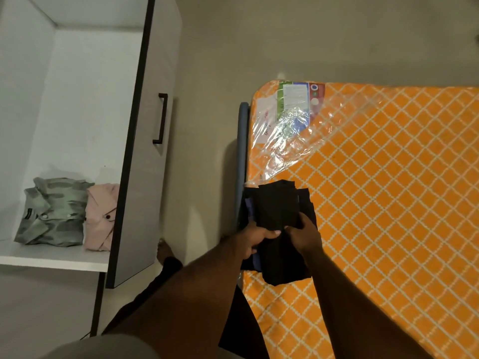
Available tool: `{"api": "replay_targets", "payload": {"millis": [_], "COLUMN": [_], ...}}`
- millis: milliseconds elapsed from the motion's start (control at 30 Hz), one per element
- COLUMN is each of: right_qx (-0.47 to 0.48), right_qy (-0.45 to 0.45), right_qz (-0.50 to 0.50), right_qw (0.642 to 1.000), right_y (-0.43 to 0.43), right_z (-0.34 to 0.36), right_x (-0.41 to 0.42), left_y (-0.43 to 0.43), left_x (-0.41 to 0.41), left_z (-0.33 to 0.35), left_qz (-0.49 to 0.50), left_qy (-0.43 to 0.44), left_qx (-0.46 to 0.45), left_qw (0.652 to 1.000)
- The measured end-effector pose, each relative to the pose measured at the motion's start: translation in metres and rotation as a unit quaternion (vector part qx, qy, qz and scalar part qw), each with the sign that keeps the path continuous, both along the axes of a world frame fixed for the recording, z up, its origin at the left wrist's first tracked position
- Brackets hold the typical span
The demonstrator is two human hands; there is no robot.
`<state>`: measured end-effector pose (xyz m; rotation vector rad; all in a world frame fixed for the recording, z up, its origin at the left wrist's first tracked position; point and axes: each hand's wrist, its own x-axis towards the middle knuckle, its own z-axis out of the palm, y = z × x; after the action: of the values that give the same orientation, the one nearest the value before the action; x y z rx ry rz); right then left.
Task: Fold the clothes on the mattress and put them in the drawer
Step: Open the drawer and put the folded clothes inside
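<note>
**Black garment gripped at the mattress edge, two shirts already in the cupboard**

Black cloth, folded into a thick dark stack (pixel 278 224), lay on the near left corner of the orange mattress (pixel 388 203), its left side hanging slightly over the mattress edge. A strip of blue or purple fabric showed along the stack's left side. Both hands were on it. The left hand (pixel 255 238) was closed over the stack's left part, thumb on top and fingers curled beneath the fabric. The right hand (pixel 304 235) was pinched onto the cloth just beside the left, fingers bent down into the fold. The two hands nearly touched each other.

The mattress carried a white diamond pattern and was covered in clear plastic wrap (pixel 287 136) at its far left corner, where a printed label (pixel 298 97) showed beneath. A grey-blue bed frame rail (pixel 242 141) ran along its left edge.

Well apart to the left stood a white cupboard compartment (pixel 77 99) with its door (pixel 147 151) swung open, a black handle (pixel 161 119) on the door face. On its shelf sat a folded green patterned shirt (pixel 54 213), and touching it on the right a folded pink shirt (pixel 101 218), partly hidden behind the door. A bare foot (pixel 164 251) showed on the floor below the door.
</note>
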<state>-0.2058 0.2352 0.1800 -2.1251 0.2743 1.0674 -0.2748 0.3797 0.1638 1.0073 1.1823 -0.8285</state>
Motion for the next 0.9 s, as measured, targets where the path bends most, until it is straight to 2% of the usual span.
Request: {"api": "replay_targets", "payload": {"millis": [200,367,467,633,733,800,900], "right_qx": [0.029,0.052,0.055,0.028,0.082,0.153,0.294], "right_qy": [0.015,0.003,-0.009,-0.093,-0.097,-0.039,0.067], "right_qz": [-0.083,-0.14,-0.188,-0.215,-0.202,-0.196,-0.204], "right_qw": [0.996,0.989,0.981,0.972,0.971,0.968,0.931], "right_y": [0.003,-0.008,-0.017,-0.017,-0.008,0.003,0.027], "right_z": [-0.003,0.0,0.006,0.036,0.061,0.08,0.115], "right_x": [0.006,0.003,-0.005,-0.015,-0.002,0.011,0.022], "left_y": [-0.007,-0.028,-0.039,-0.029,-0.005,0.013,0.047], "left_x": [-0.001,0.003,0.004,0.008,0.017,0.026,0.034], "left_z": [0.003,0.006,0.014,0.036,0.064,0.082,0.113], "left_qz": [0.055,0.076,0.071,0.1,0.148,0.181,0.212], "left_qy": [-0.036,-0.114,-0.119,-0.151,-0.196,-0.224,-0.232], "left_qx": [-0.05,-0.021,-0.01,-0.027,-0.021,-0.02,-0.03], "left_qw": [0.997,0.99,0.99,0.983,0.969,0.957,0.949]}}
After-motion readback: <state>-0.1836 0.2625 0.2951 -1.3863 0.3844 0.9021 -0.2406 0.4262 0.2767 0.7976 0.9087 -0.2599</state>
